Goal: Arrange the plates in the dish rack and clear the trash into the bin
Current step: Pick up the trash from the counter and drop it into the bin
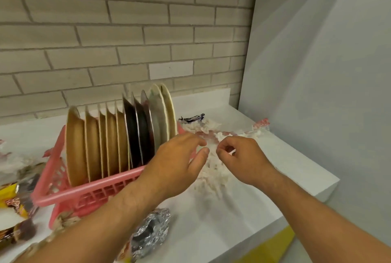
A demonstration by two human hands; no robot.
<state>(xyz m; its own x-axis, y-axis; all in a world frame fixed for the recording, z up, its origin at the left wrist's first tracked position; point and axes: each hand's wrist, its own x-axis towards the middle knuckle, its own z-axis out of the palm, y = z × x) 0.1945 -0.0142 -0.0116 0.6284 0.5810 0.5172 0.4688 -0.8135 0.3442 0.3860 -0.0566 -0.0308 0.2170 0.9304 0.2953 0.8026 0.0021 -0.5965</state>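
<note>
A pink dish rack (88, 193) stands on the white counter (243, 209) and holds several upright plates: tan ones (76, 146), dark ones (135, 137) and pale ones (160, 118). Right of the rack lies a heap of crumpled white tissue and clear plastic trash (213, 169). My left hand (179, 161) hovers over the heap's left side, fingers relaxed and spread, holding nothing that I can see. Over the heap's right side, my right hand (239, 157) has its fingers curled inward; whether they pinch any tissue is unclear. No bin is in view.
A crumpled foil wrapper (152, 231) lies near the front edge. Yellow and brown snack wrappers (14, 207) litter the counter's left side. A dark wrapper (192, 118) and a red-edged plastic bag (261, 125) lie behind the heap. A tiled wall stands behind, a plain wall at right.
</note>
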